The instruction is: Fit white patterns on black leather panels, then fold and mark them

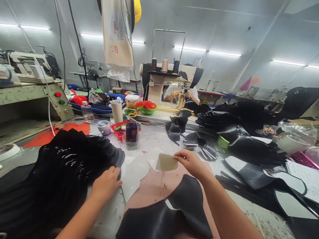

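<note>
Green bowl (pixel 147 109) back there has something red piled in it. Right hand (pixel 190 161) pinches a thin pale patch (pixel 166 162) above the glossy black leather piece (pixel 171 212) on the surface (pixel 154 139), left hand (pixel 107 182) loosely curled on the stack of black cutouts (pixel 74 159).

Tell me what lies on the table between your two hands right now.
In the head view, a pale curved cut piece lies between the left hand and the right hand, which pinches a small cream patch.

black stack (pixel 69 166) blocks left, centre bench (pixel 152 139) free
</note>
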A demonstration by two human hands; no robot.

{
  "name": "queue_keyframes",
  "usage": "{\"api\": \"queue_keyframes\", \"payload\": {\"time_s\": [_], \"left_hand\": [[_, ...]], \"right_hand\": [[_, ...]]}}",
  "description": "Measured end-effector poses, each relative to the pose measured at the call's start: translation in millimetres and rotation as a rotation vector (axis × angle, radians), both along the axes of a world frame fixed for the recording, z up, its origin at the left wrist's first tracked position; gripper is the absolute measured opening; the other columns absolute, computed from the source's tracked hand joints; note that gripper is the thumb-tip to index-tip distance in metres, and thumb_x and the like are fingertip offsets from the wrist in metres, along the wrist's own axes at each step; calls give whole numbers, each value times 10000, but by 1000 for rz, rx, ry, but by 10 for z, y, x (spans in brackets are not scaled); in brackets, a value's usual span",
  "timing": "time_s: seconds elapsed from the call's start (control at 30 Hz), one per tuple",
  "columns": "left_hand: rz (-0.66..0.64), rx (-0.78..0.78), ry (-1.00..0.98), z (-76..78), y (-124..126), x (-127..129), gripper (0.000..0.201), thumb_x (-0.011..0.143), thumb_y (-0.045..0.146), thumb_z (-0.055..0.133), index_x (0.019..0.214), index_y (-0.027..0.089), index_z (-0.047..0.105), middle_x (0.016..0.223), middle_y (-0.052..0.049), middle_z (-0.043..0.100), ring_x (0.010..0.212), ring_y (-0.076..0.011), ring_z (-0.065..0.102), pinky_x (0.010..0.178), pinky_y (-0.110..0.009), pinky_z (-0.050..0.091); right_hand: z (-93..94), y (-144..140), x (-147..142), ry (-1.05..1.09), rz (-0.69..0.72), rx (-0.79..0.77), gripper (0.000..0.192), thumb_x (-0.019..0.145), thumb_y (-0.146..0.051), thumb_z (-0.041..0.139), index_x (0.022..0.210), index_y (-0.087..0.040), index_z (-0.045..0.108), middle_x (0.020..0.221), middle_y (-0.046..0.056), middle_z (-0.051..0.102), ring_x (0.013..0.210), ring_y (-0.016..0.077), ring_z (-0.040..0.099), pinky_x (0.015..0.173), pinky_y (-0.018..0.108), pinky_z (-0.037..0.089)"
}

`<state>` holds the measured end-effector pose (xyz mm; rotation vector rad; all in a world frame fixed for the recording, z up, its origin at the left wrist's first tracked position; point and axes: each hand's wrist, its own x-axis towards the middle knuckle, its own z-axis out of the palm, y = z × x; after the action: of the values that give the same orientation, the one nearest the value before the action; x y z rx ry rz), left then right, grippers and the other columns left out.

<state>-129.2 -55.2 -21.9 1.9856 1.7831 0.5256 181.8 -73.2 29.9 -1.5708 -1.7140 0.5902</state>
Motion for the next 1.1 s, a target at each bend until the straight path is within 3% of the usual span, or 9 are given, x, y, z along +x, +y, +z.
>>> {"api": "queue_keyframes", "payload": {"time_s": [0.13,0.23,0.3,0.4,0.5,0.73,0.97,1.1], "left_hand": [[-125,11,-21,239,29,220,154,723,208,465,762,216,614,823,-39,566,758,-182,507,629,-269,376],[-258,-68,-293,425,75,472,230,716,350,528,865,217,642,841,-36,611,715,-167,518,634,-259,396],[-334,-153,-484,481,88,619,208,647,355,594,768,198,656,763,-33,626,683,-170,521,607,-256,396],[-381,-243,-576,449,61,740,125,583,311,619,600,187,625,595,-3,595,600,-156,514,564,-248,391],[-360,-276,-629,358,-1,766,146,589,322,592,565,179,607,534,8,570,549,-141,495,540,-248,383],[-231,-169,-645,215,-95,842,159,585,263,569,477,185,483,473,56,405,511,-105,370,509,-232,295],[-177,-146,-741,157,-65,893,236,561,361,636,718,191,588,667,10,536,619,-134,453,569,-243,348],[-190,-224,-832,162,-86,931,226,590,388,584,649,171,607,581,7,541,563,-126,453,557,-251,355]], "right_hand": [[58,-30,-162,12,110,-27,153,734,-225,527,732,-199,677,786,47,679,771,186,611,712,295,453],[112,-56,-248,-5,179,-25,145,739,-215,531,727,-201,675,779,45,677,757,182,610,701,293,452],[134,-74,-277,8,193,-18,143,739,-223,527,718,-199,667,762,42,675,742,181,607,688,292,452],[126,-102,-271,95,153,-17,152,739,-261,520,726,-196,657,756,44,681,742,188,611,676,294,459],[82,-125,-234,159,113,-42,171,727,-305,520,729,-193,650,750,50,686,726,194,614,656,295,467],[-7,-130,-113,170,-68,70,205,707,-361,522,692,-188,631,709,64,670,682,202,596,646,315,458],[-3,-180,-66,266,-75,62,284,701,-455,557,693,-181,628,710,67,671,683,206,600,649,321,472],[-45,-180,-103,290,-64,7,298,713,-464,547,718,-179,635,719,59,677,695,207,607,655,318,477]]}}
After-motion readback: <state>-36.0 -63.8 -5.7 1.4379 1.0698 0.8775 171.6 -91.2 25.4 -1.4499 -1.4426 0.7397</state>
